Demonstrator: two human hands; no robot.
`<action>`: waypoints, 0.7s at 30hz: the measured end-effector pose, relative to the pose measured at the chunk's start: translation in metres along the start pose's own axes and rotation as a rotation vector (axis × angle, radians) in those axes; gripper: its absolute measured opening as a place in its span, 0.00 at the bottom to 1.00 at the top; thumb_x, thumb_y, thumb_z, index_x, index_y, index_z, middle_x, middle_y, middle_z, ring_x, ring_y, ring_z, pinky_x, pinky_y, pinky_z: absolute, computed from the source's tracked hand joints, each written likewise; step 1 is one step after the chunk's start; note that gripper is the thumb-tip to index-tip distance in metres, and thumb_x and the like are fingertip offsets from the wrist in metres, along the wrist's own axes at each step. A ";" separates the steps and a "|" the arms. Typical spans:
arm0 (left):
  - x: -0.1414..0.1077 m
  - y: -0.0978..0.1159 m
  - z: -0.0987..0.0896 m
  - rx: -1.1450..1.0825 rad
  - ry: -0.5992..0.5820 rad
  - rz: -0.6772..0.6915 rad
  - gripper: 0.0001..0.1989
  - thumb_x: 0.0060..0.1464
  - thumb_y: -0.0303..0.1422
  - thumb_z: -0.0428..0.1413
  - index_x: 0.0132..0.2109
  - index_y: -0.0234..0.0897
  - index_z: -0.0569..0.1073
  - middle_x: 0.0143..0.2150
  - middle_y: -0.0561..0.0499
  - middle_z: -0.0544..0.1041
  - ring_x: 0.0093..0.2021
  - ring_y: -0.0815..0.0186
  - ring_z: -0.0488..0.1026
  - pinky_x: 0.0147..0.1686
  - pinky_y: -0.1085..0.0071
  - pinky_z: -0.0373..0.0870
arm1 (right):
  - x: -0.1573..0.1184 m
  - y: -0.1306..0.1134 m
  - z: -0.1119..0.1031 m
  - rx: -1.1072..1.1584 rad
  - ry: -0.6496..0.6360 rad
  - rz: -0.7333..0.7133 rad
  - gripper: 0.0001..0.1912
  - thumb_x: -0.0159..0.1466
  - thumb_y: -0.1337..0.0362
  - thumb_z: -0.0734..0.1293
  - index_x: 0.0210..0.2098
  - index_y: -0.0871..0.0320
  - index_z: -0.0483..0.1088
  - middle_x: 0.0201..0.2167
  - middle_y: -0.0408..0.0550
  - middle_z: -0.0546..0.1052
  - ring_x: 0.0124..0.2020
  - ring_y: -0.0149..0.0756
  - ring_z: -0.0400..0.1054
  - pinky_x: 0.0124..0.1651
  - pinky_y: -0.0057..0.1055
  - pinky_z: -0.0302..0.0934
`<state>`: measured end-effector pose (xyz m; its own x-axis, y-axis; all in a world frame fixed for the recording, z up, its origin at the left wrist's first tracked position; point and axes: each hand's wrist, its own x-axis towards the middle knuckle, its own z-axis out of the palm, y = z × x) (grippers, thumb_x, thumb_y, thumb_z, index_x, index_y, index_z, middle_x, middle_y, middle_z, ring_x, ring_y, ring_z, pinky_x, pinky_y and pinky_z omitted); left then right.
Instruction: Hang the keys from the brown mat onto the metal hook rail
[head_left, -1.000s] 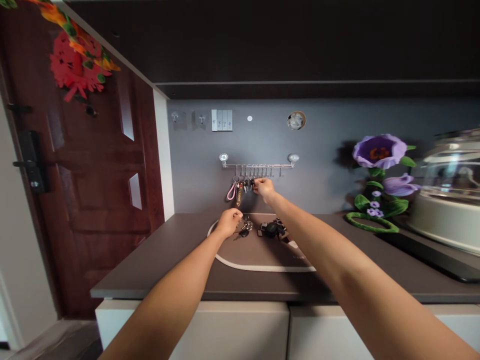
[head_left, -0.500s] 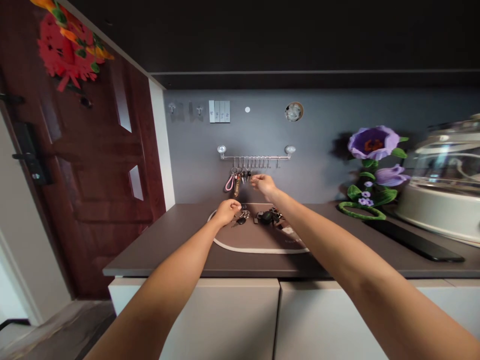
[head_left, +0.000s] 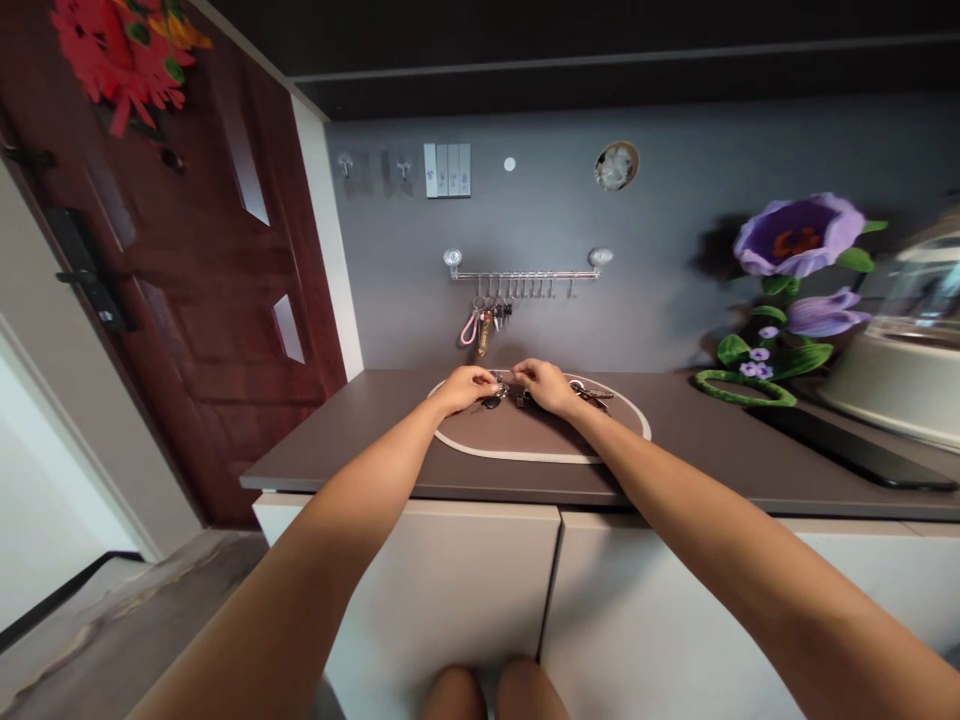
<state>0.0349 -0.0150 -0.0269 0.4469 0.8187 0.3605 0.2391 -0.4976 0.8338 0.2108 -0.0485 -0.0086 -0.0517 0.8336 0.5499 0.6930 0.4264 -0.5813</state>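
Note:
My left hand [head_left: 465, 388] is closed at the left part of a brown oval mat [head_left: 517, 445], its fingertips pinched on a small bunch of keys [head_left: 495, 402]. Just to the right, my right hand [head_left: 547, 386] hovers low over the mat with fingers curled together; what they hold, if anything, is hidden. Dark keys [head_left: 523, 399] show partly beneath it. More keys with a patterned strap [head_left: 592, 392] lie to its right. Behind both hands, a hook rail [head_left: 532, 275] carries several hanging keys, a pink loop [head_left: 469, 329] and a brown tag [head_left: 484, 334].
A purple knitted flower [head_left: 802, 240] with a green base stands on the right of the counter [head_left: 315, 440]. Beside it are a black flat slab [head_left: 855, 450] and a white appliance [head_left: 892, 370] with a clear cover. A dark red door [head_left: 225, 330] is at left.
My right hand has come down from the hanging keys to the mat, beside my left hand. Dark keys hang at the hooks where it was. The view has tilted downward.

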 end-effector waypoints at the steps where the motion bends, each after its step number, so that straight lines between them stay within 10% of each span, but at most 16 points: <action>1: 0.000 0.000 0.000 0.008 -0.011 0.002 0.09 0.42 0.31 0.58 0.32 0.30 0.72 0.27 0.50 0.73 0.26 0.72 0.67 0.32 0.73 0.64 | -0.002 0.000 0.000 -0.045 -0.016 -0.023 0.05 0.54 0.70 0.64 0.29 0.57 0.71 0.28 0.46 0.75 0.31 0.34 0.67 0.40 0.31 0.58; 21: 0.013 -0.015 -0.002 0.335 0.030 -0.038 0.08 0.42 0.33 0.57 0.29 0.32 0.76 0.25 0.51 0.75 0.25 0.72 0.67 0.28 0.75 0.61 | 0.001 -0.004 0.006 -0.314 -0.091 -0.001 0.12 0.58 0.69 0.59 0.39 0.60 0.71 0.36 0.51 0.76 0.40 0.35 0.68 0.43 0.27 0.57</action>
<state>0.0358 0.0034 -0.0340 0.4082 0.8441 0.3478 0.5276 -0.5290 0.6647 0.2037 -0.0475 -0.0089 -0.1067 0.8674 0.4861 0.8801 0.3098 -0.3597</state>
